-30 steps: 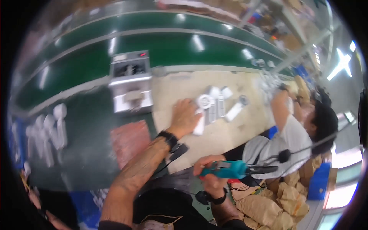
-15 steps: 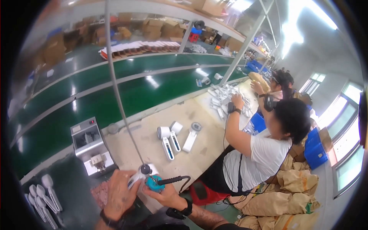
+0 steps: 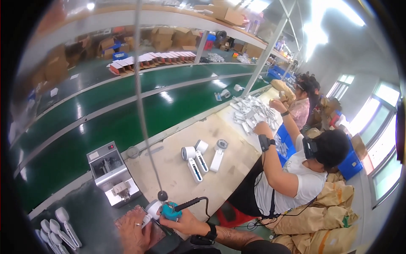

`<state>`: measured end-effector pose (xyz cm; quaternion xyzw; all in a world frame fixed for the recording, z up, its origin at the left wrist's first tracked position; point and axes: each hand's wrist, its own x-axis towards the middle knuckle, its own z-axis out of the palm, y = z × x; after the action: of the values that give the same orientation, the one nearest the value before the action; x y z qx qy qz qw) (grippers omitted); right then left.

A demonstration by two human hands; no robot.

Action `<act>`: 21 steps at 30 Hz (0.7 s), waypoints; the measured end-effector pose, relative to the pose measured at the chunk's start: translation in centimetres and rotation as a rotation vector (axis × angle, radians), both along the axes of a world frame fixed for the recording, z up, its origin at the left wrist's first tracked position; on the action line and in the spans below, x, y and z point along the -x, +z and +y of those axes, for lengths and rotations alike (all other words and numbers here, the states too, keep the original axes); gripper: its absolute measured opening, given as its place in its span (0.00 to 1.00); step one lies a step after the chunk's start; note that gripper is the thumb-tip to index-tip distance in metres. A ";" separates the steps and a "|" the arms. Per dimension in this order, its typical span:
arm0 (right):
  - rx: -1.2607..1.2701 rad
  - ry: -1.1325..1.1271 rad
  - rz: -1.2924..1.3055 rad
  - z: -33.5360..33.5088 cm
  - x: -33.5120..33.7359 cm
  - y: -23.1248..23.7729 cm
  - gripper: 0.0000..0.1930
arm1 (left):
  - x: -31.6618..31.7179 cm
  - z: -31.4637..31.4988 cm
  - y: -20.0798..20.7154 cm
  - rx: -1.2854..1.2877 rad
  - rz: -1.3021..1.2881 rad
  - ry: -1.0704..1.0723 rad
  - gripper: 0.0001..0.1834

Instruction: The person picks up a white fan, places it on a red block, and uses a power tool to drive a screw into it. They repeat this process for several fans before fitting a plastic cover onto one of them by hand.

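My right hand is wrapped round a teal electric screwdriver that hangs from a cable, its black lead running off to the right. Beside the screwdriver, my left hand holds a white round-headed device by its handle, low over the bench. The screwdriver's tip and its contact with the device are hidden. A pinkish pad lies under my left hand. Farther along the bench are two white round-headed devices with slotted handles, and another with a grey round face.
A grey screw feeder stands left of my hands. Several white handle parts lie at the lower left. A green conveyor runs behind. At right, a co-worker in a white shirt reaches to a heap of white parts.
The view has shifted. My left hand has lowered with the device, which now shows more clearly beside the screwdriver. The co-worker's head and arms have moved.
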<state>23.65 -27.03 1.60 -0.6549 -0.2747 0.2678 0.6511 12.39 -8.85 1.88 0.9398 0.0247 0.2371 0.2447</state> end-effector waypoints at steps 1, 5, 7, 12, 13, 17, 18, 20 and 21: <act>-0.052 -0.023 -0.052 0.1 0.0 0.1 0.14 | 0.0 -0.1 -0.5 -0.010 -0.040 0.043 0.17; -0.170 0.014 0.048 -0.7 0.6 1.8 0.21 | -0.1 0.0 -1.2 0.063 -0.070 0.023 0.15; -0.229 0.006 0.046 -0.6 0.7 2.8 0.25 | 0.1 -0.1 -1.3 0.127 -0.068 -0.025 0.13; -0.467 0.043 0.083 1.2 0.2 3.6 0.11 | 0.4 -0.1 1.2 0.126 0.053 -0.047 0.13; -0.535 0.074 0.112 1.8 -0.4 3.9 0.11 | 0.3 0.3 1.5 0.196 0.130 -0.070 0.14; -0.475 -0.134 0.024 3.1 -1.2 6.3 0.18 | -0.7 0.5 -0.8 0.051 0.002 -0.044 0.17; -0.572 -0.110 -0.023 2.8 -1.5 6.6 0.22 | -1.3 0.2 -0.5 -0.026 -0.071 -0.069 0.17; -0.559 -0.089 -0.090 2.8 -2.0 7.1 0.28 | -1.5 0.1 -1.4 0.053 -0.064 -0.078 0.16; -0.534 -0.086 -0.145 3.5 -2.4 6.8 0.31 | -1.5 0.3 -1.5 0.053 -0.043 -0.009 0.16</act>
<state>26.08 -23.52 8.36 -0.4888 -0.3532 0.1104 0.7901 13.91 -8.53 0.42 0.9278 0.0213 0.2556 0.2709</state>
